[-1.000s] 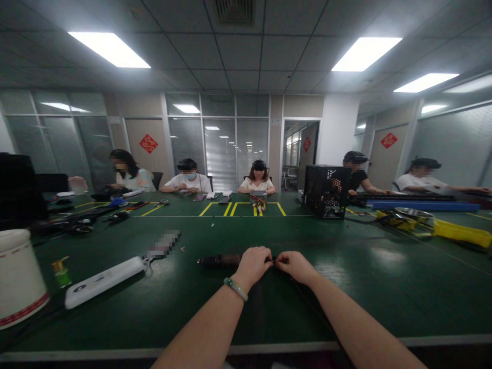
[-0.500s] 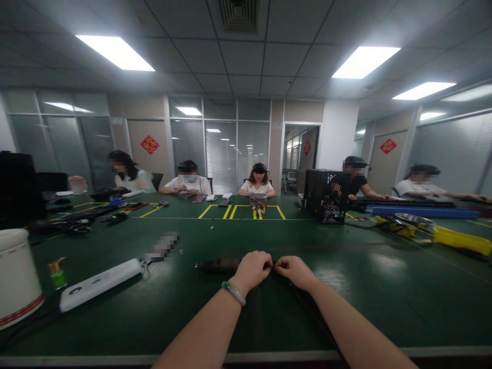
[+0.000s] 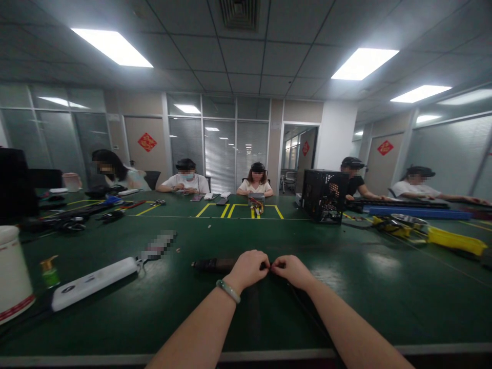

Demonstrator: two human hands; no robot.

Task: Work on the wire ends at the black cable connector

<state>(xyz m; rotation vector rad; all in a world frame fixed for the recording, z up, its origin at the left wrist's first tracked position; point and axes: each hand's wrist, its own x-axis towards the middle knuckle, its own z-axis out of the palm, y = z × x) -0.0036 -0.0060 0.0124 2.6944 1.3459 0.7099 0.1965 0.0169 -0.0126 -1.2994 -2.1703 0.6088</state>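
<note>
A dark, brownish electric screwdriver (image 3: pixel 218 265) lies on the green table, its narrow tip pointing left. My left hand (image 3: pixel 250 269), with a pale green bangle on the wrist, is closed over its right end, hiding that part. Close beside it, my right hand (image 3: pixel 292 271) is closed with thumb and forefinger pinched on the black cord (image 3: pixel 305 305) at the tool's rear. The fingertips of both hands nearly meet, and the small part between them is too dark to make out. From there the cord runs down toward the table's front edge.
At left stand a white power bank-like bar (image 3: pixel 94 284), a small green bottle (image 3: pixel 49 272) and a white canister (image 3: pixel 13 274). A black computer case (image 3: pixel 322 196) and yellow trays (image 3: pixel 455 241) are to the right. Several people sit around the table's far side.
The view has shifted slightly, so most things appear a little farther left. Both hands keep their pinched hold at the screwdriver's rear, with little visible movement.
</note>
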